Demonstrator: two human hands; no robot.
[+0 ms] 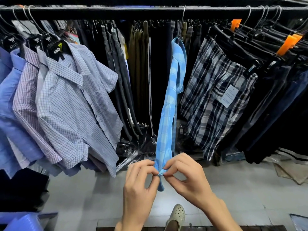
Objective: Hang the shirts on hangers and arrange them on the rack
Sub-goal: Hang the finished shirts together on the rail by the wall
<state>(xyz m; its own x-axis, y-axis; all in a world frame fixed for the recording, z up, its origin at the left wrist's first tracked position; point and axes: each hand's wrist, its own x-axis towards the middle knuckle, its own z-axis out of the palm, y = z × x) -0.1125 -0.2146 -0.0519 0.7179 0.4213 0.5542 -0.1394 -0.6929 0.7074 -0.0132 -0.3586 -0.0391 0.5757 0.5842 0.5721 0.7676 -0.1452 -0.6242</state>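
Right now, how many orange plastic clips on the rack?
2: one orange plastic clip just under the black rail at upper right, another lower and farther right on the dark garments. More may be hidden.

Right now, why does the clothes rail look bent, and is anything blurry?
Head view: the wide-angle lens bows the rack rail and tilts the edge garments outward; lighting is even, no glare; both hands and the blue shirt are sharp, the corners slightly soft.
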